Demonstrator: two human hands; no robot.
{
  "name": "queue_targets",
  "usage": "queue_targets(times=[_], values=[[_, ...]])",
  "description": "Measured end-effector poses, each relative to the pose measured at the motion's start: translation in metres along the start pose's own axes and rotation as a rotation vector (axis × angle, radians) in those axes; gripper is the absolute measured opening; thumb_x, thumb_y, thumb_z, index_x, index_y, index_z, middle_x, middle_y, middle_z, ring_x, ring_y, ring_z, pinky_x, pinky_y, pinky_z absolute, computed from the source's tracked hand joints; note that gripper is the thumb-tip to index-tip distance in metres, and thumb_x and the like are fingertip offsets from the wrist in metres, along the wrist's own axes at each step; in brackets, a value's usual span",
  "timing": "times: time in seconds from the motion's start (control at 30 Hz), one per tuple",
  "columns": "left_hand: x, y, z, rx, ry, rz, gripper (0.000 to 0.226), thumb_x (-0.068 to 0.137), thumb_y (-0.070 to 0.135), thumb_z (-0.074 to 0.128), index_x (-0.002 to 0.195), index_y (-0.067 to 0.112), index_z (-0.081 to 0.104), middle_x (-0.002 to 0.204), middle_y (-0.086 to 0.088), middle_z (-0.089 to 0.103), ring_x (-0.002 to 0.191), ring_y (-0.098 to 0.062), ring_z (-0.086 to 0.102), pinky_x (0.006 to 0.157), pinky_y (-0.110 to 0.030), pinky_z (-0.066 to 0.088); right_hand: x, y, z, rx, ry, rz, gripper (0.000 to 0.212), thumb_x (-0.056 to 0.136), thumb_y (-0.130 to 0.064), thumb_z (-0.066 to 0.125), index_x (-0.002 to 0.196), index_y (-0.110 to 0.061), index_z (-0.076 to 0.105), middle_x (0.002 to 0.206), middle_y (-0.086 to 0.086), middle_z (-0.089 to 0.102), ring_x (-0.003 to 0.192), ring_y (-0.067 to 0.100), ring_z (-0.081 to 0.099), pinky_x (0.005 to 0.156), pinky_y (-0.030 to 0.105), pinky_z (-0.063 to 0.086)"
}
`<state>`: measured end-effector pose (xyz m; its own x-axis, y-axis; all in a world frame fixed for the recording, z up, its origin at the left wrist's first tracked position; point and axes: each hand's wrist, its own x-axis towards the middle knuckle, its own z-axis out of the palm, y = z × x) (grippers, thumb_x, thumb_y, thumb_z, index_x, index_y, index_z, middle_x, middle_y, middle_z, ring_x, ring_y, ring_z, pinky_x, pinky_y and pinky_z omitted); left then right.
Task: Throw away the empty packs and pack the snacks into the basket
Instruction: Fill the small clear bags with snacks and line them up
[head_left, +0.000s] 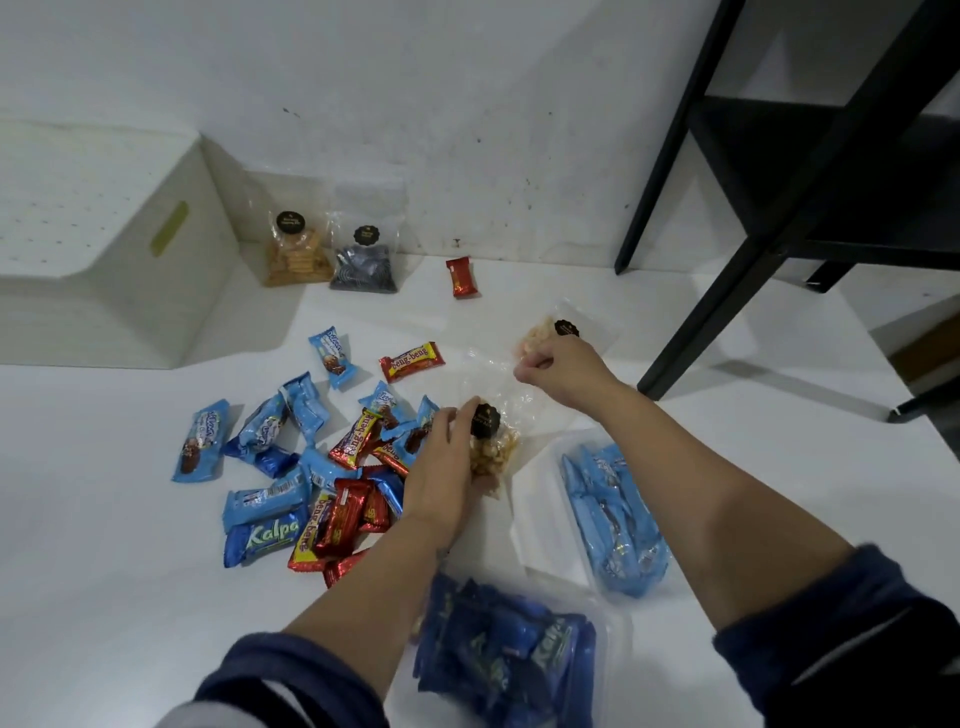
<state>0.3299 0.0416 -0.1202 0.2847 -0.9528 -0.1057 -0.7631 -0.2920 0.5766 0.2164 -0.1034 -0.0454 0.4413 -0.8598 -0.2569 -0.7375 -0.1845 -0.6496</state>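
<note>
The left hand (441, 467) curls its fingers around the lower, filled end of a clear plastic bag of golden-brown snack pieces with a round black label (491, 441). The right hand (550, 366) pinches, between thumb and curled fingers, the upper edge of what appears to be the same bag; a second clear bag of pale pink pieces with a black label (545, 335) lies just beyond the knuckles, and contact with it cannot be confirmed.

The held bag's long axis runs from the left hand, nearer the person, up and rightward to the right hand. The left hand carries the contents; the right hand holds only film.

The white perforated plastic basket (88, 239) stands at the far left of the white floor surface (104, 597), against the wall. It lies well apart from both hands, to the left, so the left hand is the nearer. The coming move is judged to be a leftward carry across the loose pile of blue and red wrapped snack bars (311, 467).

Two clear bags of biscuits and dark wrapped sweets (332, 254) stand beside the basket. A black metal shelf frame (779, 182) occupies the far right corner.
</note>
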Motion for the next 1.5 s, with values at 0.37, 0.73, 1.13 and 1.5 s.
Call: queue_targets(times=[0.37,0.73,1.13,1.5], values=[[-0.004,0.002,-0.004,-0.018,-0.016,-0.008,0.094,0.078,0.006,0.072,0.150,0.026,0.014,0.150,-0.002,0.021,0.126,-0.024,0.045,0.083,-0.034,0.049,-0.009,-0.009,0.008,0.035,0.037,0.044,0.034,0.085,-0.021,0.065,0.105,0.007,0.065,0.089,0.007,0.066,0.096,0.031,0.061,0.092,0.040,0.048],[-0.003,-0.003,0.001,-0.054,0.017,0.051,0.094,0.076,0.017,0.078,0.148,0.027,0.018,0.148,0.000,0.025,0.125,-0.023,0.046,0.086,-0.034,0.051,0.008,-0.007,0.021,0.030,0.056,0.065,0.023,0.083,-0.021,0.059,0.090,0.001,0.066,0.069,-0.009,0.053,0.076,0.014,0.053,0.072,0.030,0.047],[-0.003,-0.005,0.003,-0.037,0.031,0.105,0.098,0.075,0.016,0.078,0.149,0.028,0.015,0.145,0.005,0.027,0.129,-0.017,0.041,0.093,-0.034,0.052,0.014,-0.014,0.022,-0.050,0.061,0.080,0.010,0.081,-0.027,0.060,0.079,-0.019,0.066,0.076,-0.013,0.060,0.088,0.017,0.063,0.085,0.041,0.054],[0.000,-0.003,0.002,-0.026,0.019,0.151,0.096,0.076,0.019,0.078,0.149,0.027,0.015,0.144,0.006,0.029,0.128,-0.015,0.041,0.096,-0.031,0.049,0.016,-0.020,0.020,-0.011,0.101,0.058,0.015,0.082,-0.028,0.061,0.068,-0.032,0.060,0.070,-0.017,0.058,0.090,0.015,0.062,0.081,0.037,0.055]])
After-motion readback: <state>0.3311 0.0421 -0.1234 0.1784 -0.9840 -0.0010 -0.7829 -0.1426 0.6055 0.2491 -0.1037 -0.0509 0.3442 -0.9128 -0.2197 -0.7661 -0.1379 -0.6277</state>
